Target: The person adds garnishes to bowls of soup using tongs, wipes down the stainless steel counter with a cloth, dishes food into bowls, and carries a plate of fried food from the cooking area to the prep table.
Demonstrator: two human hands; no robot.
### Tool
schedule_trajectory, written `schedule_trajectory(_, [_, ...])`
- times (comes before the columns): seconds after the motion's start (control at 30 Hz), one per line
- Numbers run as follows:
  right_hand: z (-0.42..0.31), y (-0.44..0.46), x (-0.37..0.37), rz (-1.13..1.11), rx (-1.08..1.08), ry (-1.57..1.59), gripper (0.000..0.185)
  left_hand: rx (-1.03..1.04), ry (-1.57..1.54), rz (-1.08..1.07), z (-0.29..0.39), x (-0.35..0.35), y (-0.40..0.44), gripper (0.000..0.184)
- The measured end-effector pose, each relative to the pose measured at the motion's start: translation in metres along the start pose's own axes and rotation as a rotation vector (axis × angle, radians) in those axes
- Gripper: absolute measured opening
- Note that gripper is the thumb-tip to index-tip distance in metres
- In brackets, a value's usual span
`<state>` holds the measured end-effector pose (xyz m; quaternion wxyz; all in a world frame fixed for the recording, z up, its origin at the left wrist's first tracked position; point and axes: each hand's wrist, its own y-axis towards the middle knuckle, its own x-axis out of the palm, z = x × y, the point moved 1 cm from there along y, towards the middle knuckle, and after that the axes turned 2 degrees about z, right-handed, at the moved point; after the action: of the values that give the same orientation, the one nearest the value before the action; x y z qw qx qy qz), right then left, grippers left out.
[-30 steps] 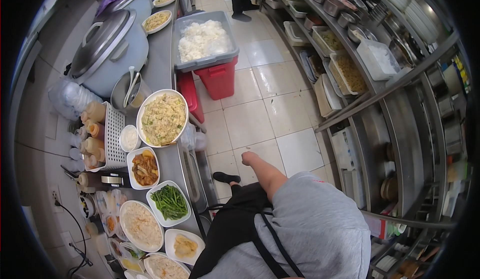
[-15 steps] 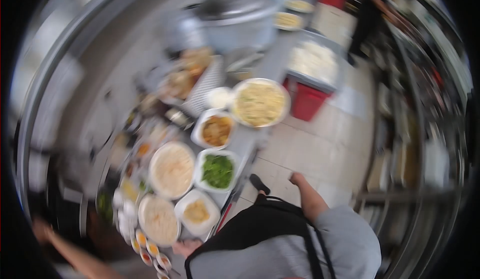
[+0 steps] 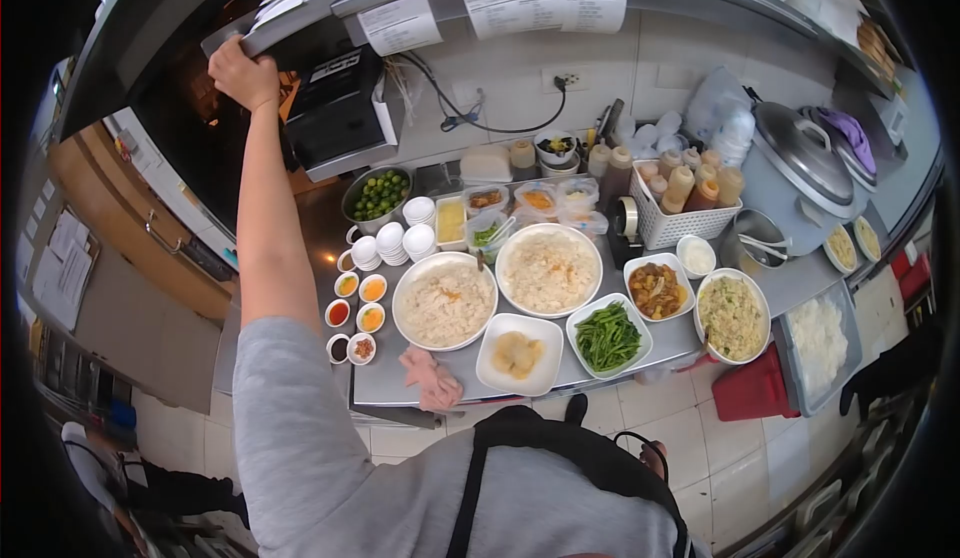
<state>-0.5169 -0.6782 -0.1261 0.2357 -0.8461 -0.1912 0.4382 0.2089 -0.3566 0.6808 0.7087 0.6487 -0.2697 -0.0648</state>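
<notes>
My left hand [image 3: 246,76] is raised high at the upper left, its curled fingers on the end of the metal shelf [image 3: 345,3]. Just right of it stands a black printer-like machine [image 3: 335,88]. Low by my right side, a small part of my right hand [image 3: 655,456] shows past my apron; its fingers are mostly hidden. On the counter before me are two bowls of rice, a left one [image 3: 445,303] and a right one [image 3: 550,268], a dish of greens [image 3: 608,338], a dish of pale slices [image 3: 518,356] and a crumpled pink cloth [image 3: 430,378].
Small sauce cups [image 3: 338,312] and stacked white cups [image 3: 392,242] stand at the left, near a pot of green limes [image 3: 380,196]. A basket of bottles [image 3: 690,220] and a lidded pot [image 3: 800,163] are at the right. Another person [image 3: 100,468] is at the lower left.
My view has swung left and steadied, facing the counter and shelf. My left hand, low beside the bowls or at the left edge before, is now up at the shelf's end.
</notes>
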Motion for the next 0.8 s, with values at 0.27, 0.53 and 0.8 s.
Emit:
schedule_trajectory(0.27, [-0.047, -0.094, -0.044, -0.006, -0.085, -0.206, 0.018, 0.008, 0.038, 0.032, -0.002, 0.004, -0.002, 0.037])
schedule_trajectory(0.53, [-0.053, -0.11, -0.048, -0.017, -0.05, -0.104, 0.016, 0.003, 0.055, 0.001, -0.002, 0.002, -0.001, 0.04])
schedule_trajectory(0.8, [-0.03, -0.081, -0.032, 0.028, -0.093, -0.046, 0.015, 0.013, 0.024, -0.002, -0.004, 0.002, -0.001, 0.04])
